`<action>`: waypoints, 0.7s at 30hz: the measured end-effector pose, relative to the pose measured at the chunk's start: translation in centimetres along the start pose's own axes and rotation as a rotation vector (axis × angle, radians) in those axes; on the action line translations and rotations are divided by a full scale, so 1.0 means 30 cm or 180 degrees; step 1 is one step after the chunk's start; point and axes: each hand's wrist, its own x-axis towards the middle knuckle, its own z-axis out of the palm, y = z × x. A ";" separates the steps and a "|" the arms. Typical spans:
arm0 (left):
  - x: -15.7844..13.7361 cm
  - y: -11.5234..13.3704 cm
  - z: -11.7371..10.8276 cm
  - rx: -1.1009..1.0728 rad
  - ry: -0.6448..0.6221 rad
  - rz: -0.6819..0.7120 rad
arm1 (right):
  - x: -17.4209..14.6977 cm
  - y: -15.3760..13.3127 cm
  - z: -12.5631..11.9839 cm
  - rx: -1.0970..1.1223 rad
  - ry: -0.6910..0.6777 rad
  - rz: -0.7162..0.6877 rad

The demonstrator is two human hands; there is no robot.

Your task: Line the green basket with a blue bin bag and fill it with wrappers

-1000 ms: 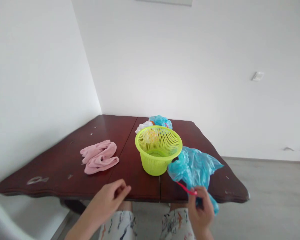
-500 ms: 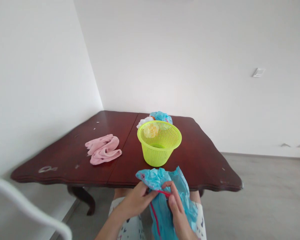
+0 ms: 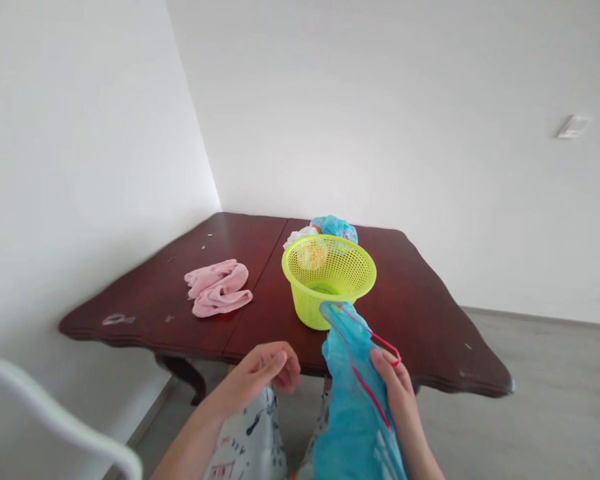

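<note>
Blue plastic bag (image 3: 347,407) with red drawstring (image 3: 370,395): held upright in right hand (image 3: 397,383), grip closed on its side, at the counter's (image 3: 405,293) near edge, before green basket (image 3: 307,310). Left hand (image 3: 267,370) beside it, grip slack, fingers half curled.

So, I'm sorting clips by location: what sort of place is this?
Probably a home interior: a dark wooden table beside white walls, what looks like a light switch, and a grey floor.
</note>
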 end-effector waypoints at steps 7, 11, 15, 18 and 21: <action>0.085 0.008 0.149 -0.0129 0.0103 0.0373 | -0.183 0.026 0.112 -0.1254 -0.1544 -0.1317; 0.094 0.015 0.150 0.0364 0.0712 0.0433 | -0.172 -0.002 0.108 -0.1282 -0.1819 -0.1346; 0.074 0.037 0.159 0.0790 0.0661 0.0482 | -0.142 -0.024 0.099 -0.0865 -0.1678 -0.1081; 0.064 0.053 0.185 0.0707 0.0195 0.0477 | -0.131 -0.031 0.124 -0.0731 -0.1538 -0.0894; 0.061 0.041 0.178 0.0674 0.0006 0.0421 | -0.105 -0.050 0.147 -0.0772 -0.1189 -0.0751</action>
